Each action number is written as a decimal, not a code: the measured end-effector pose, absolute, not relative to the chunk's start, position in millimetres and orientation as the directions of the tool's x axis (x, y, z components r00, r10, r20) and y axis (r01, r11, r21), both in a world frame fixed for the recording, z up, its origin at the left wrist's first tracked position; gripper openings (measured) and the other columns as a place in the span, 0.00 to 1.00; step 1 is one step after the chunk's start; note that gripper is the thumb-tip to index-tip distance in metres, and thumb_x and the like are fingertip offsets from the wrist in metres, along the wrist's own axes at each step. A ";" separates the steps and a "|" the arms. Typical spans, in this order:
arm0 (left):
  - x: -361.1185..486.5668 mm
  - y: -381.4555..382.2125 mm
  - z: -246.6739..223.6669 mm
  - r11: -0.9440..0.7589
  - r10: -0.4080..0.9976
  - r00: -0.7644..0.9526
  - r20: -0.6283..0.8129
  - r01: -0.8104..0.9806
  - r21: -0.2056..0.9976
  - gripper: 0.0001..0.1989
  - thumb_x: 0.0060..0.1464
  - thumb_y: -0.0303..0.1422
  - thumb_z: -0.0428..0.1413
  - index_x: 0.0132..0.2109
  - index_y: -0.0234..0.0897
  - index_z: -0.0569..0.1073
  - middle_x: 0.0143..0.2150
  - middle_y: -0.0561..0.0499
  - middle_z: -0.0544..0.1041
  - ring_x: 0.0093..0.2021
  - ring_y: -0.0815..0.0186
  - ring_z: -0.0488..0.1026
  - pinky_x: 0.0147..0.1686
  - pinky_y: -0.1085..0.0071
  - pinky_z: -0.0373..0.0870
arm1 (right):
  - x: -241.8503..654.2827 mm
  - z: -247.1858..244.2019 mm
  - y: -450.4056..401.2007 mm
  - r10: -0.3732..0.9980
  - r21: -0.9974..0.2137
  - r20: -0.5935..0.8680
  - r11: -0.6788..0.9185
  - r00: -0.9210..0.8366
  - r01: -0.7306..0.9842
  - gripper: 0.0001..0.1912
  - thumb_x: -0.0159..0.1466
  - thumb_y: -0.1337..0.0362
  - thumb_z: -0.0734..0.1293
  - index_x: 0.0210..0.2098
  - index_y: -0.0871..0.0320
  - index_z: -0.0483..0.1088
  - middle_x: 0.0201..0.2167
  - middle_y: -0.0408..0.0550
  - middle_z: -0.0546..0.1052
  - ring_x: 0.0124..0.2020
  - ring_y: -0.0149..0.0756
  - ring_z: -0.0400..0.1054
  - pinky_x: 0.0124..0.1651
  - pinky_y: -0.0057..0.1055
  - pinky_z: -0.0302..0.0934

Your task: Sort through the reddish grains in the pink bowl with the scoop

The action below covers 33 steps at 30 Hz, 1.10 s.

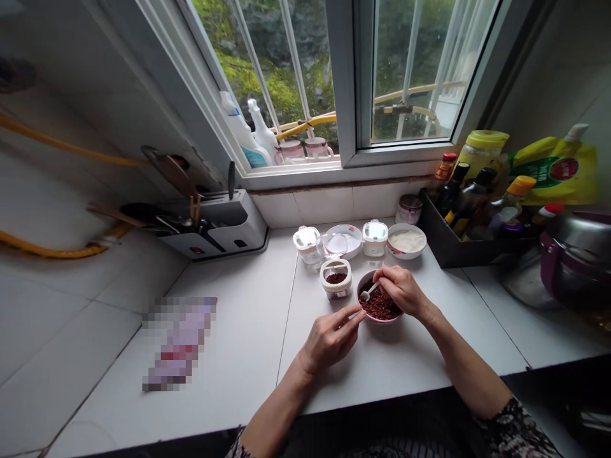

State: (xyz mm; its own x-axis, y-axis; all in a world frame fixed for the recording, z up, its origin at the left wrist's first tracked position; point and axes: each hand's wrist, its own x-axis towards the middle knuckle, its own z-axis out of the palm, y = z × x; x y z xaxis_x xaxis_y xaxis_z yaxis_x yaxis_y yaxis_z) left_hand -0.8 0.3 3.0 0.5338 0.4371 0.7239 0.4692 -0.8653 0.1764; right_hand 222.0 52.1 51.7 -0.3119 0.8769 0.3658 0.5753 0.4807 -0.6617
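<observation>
Pinching a small white spoon (365, 296), the right hand (401, 291) reaches over the bowl (383, 321), the spoon's head low among dark red grains (386, 308). The left hand (330, 338) has its fingertips at the bowl's near-left rim; whether they grip it I cannot tell. The step in hand looks like scooping or stirring the grains; lifting a load from here would call for a level spoon and a steadied bowl. Just left of the bowl stands a clear jar (336, 289) with similar grains inside. Beyond the bowl, to its right, is a dish of white contents (407, 240); farther right, a dark bottle tray (456, 253).
</observation>
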 end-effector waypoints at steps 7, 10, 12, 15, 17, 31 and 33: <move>-0.4 -0.1 4.4 -0.861 0.444 0.536 0.718 0.476 0.177 0.19 0.63 0.23 0.49 0.59 0.37 0.69 0.48 0.41 0.79 0.43 0.64 0.80 0.38 0.72 0.79 | 227.1 56.0 52.8 0.885 -0.669 0.373 0.466 -0.280 0.579 0.11 0.62 0.69 0.58 0.30 0.55 0.72 0.28 0.44 0.78 0.33 0.37 0.68 0.41 0.31 0.60; -0.2 -0.2 4.3 -0.861 0.444 0.537 0.717 0.476 0.177 0.18 0.63 0.23 0.49 0.59 0.36 0.69 0.48 0.41 0.79 0.43 0.64 0.80 0.38 0.72 0.79 | 227.0 56.6 52.8 0.888 -0.646 0.365 0.458 -0.281 0.610 0.11 0.62 0.70 0.59 0.29 0.55 0.72 0.28 0.45 0.78 0.34 0.38 0.69 0.42 0.32 0.60; 0.0 -0.3 4.5 -0.864 0.439 0.534 0.723 0.472 0.176 0.17 0.63 0.23 0.49 0.57 0.35 0.70 0.48 0.41 0.79 0.43 0.64 0.80 0.37 0.72 0.79 | 226.4 56.0 52.9 0.891 -0.640 0.361 0.451 -0.275 0.622 0.11 0.62 0.70 0.59 0.30 0.55 0.72 0.27 0.44 0.78 0.33 0.38 0.69 0.42 0.32 0.60; 0.0 -0.4 5.2 -0.862 0.439 0.532 0.724 0.476 0.173 0.17 0.63 0.23 0.49 0.57 0.36 0.70 0.47 0.41 0.79 0.43 0.65 0.80 0.37 0.72 0.79 | 224.9 54.8 53.2 0.892 -0.646 0.356 0.451 -0.280 0.616 0.12 0.61 0.70 0.58 0.29 0.55 0.72 0.28 0.44 0.78 0.32 0.36 0.68 0.41 0.31 0.59; -0.2 -0.4 5.8 -0.860 0.440 0.536 0.720 0.482 0.168 0.17 0.64 0.24 0.49 0.57 0.36 0.70 0.48 0.41 0.79 0.43 0.65 0.80 0.38 0.72 0.79 | 223.8 54.3 53.2 0.892 -0.657 0.355 0.451 -0.279 0.604 0.11 0.60 0.70 0.58 0.29 0.55 0.72 0.28 0.44 0.78 0.32 0.36 0.68 0.41 0.31 0.59; -0.2 0.2 3.8 -0.864 0.431 0.532 0.729 0.476 0.163 0.16 0.63 0.23 0.50 0.56 0.34 0.71 0.48 0.40 0.79 0.42 0.64 0.80 0.36 0.73 0.79 | 221.7 59.7 51.6 0.981 -0.960 0.128 0.160 -0.149 0.228 0.08 0.57 0.65 0.60 0.28 0.57 0.70 0.15 0.38 0.70 0.17 0.29 0.62 0.23 0.26 0.58; -0.1 0.3 4.9 -0.863 0.432 0.532 0.728 0.477 0.164 0.16 0.63 0.23 0.50 0.56 0.35 0.70 0.47 0.40 0.79 0.42 0.65 0.80 0.36 0.73 0.79 | 222.4 59.9 52.4 0.985 -0.972 0.110 0.135 -0.135 0.193 0.08 0.56 0.64 0.61 0.28 0.58 0.71 0.15 0.39 0.71 0.17 0.29 0.62 0.24 0.26 0.58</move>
State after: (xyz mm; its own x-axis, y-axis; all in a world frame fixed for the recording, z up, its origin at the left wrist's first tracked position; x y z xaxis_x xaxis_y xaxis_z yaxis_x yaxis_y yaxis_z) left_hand -0.1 0.3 4.9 0.5322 0.4323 0.7279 0.4770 -0.8635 0.1641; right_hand 222.4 52.4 59.9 -0.1345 0.9848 0.1098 0.1935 0.1348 -0.9718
